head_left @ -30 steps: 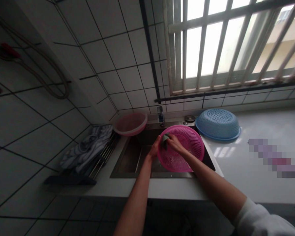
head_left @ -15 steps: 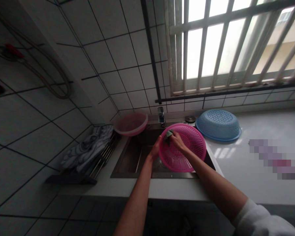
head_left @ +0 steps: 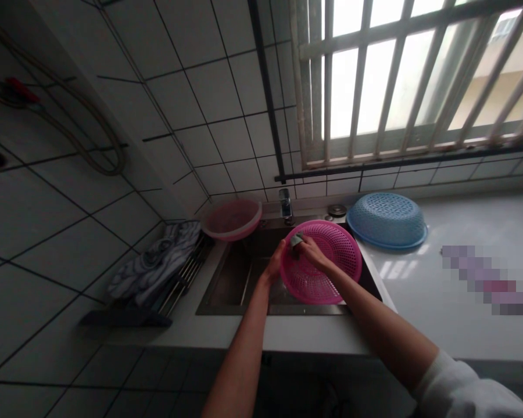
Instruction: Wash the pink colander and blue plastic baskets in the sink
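Observation:
A round pink colander point(head_left: 331, 255) with many small holes is held tilted over the steel sink point(head_left: 226, 284). My left hand point(head_left: 276, 264) grips its left rim, the thumb near the top edge and the other fingers hidden behind the wall. Inside the colander, my right hand point(head_left: 310, 251) is closed on a greenish-grey cloth point(head_left: 296, 239), pressed against the inner left wall near the rim. The faucet point(head_left: 285, 206) stands behind the sink, just beyond the colander.
An upside-down blue basket point(head_left: 387, 220) lies on the white counter point(head_left: 418, 319) right of the sink. At the back left corner rests a pink basin point(head_left: 233, 220). Further left, a striped cloth point(head_left: 157, 258) drapes over a metal rack point(head_left: 178, 284). A barred window point(head_left: 383, 87) is above.
My right hand and the cloth make small moves along the colander's inner left wall. The colander shifted slightly right, then back left. My left hand keeps its hold on the rim.

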Demonstrator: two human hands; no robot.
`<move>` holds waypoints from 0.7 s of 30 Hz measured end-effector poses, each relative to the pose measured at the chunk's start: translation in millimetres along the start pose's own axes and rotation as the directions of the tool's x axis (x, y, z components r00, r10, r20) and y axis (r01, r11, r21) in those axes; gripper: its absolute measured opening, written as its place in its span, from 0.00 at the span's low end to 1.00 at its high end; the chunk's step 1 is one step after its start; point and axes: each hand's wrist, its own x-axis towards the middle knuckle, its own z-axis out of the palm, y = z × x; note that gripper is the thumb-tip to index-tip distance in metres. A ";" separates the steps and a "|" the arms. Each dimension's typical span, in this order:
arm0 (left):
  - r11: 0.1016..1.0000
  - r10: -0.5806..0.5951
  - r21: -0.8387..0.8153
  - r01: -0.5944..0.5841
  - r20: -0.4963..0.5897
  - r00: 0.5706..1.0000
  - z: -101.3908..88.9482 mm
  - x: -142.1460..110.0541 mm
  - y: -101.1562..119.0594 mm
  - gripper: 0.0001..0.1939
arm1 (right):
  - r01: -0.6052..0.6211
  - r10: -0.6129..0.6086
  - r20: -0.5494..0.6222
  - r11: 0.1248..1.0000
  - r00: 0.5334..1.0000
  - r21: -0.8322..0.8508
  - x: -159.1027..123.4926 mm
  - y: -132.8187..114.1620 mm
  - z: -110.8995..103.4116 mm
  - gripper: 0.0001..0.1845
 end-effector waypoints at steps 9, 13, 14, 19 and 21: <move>1.000 0.004 -0.004 -0.004 -0.033 0.999 -1.6 0.7 -1.7 0.24 | 0.012 -0.016 -0.137 1.000 0.990 -0.024 4.8 5.1 -4.2 0.09; 1.000 -0.002 0.015 0.003 -0.059 0.998 -3.8 1.7 -0.9 0.26 | -0.012 0.013 0.110 1.000 0.994 -0.016 0.9 8.3 5.4 0.06; 1.000 -0.012 0.022 0.014 -0.081 0.997 -5.6 1.4 -0.6 0.26 | -0.027 0.032 0.226 0.999 0.974 -0.022 -1.5 9.2 10.5 0.05; 0.999 -0.026 0.019 0.027 -0.078 0.997 -6.0 -0.5 -0.6 0.25 | -0.004 0.010 0.108 0.998 0.994 -0.057 -0.7 5.6 5.5 0.06; 1.000 -0.025 0.009 0.026 -0.048 0.999 -2.6 -0.3 -1.1 0.26 | 0.008 -0.014 -0.109 0.998 0.994 -0.056 3.6 2.9 -5.5 0.07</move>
